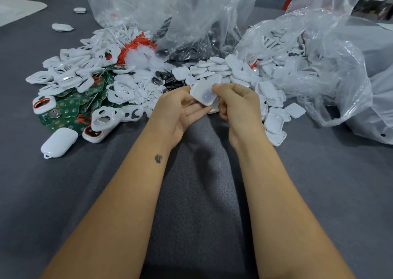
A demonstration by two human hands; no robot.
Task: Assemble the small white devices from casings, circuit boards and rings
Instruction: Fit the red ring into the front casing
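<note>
Even, diffuse overhead light, moderately bright. Soft shadow on the cloth [204, 164] between the forearms. Specular glare on the plastic bags [319, 44]. Wide-angle bowing at edges; far background soft, slight compression blur overall.

Grey cloth-covered table [212, 193]: heaps of white casings [274, 117], green circuit boards [68, 106], clear plastic bags [331, 70].
</note>
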